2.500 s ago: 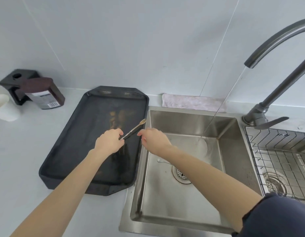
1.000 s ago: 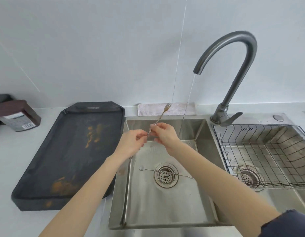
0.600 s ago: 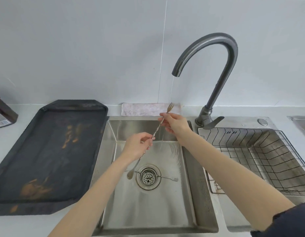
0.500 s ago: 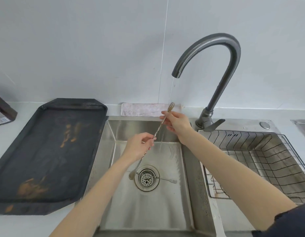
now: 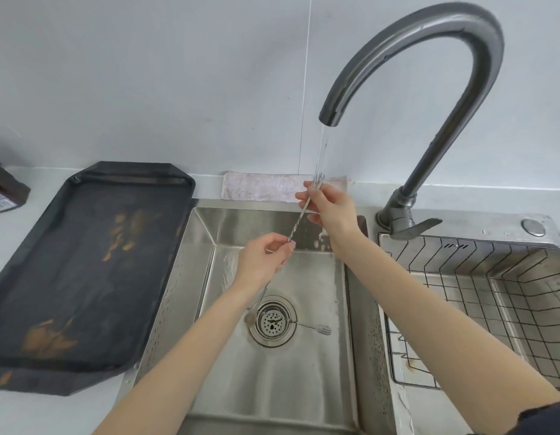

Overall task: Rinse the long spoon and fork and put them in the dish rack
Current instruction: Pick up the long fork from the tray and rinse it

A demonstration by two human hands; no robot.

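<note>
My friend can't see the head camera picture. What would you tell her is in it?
Two hands hold a long twisted fork under running water from the tap: the right hand near the prongs, the left hand lower down. Another small fork lies by the sink drain, with a wire dish rack on the right.

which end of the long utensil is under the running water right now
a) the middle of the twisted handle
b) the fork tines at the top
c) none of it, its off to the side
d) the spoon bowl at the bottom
b: the faucet stream lands on the fork tines just above the right hand, while the spoon bowl hangs low by the drain.
</note>
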